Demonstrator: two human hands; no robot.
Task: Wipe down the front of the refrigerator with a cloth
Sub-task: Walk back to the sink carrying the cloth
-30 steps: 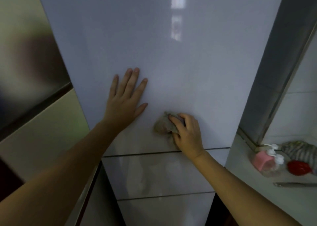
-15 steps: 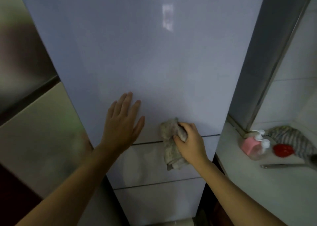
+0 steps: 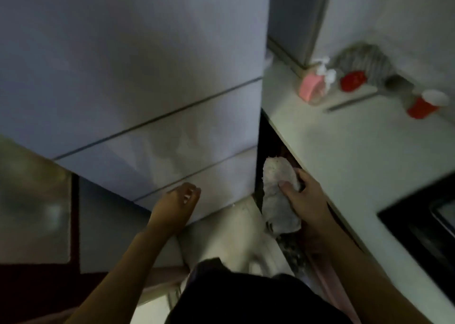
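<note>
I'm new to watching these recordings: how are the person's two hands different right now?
The right hand grips a pale cloth, which hangs in the dark gap beside the refrigerator; the left hand holds nothing. The left hand is loosely curled in front of the lowest front panel, though contact is unclear; the right hand is off the front, next to the counter edge. Both reach forward on bare arms.
</note>
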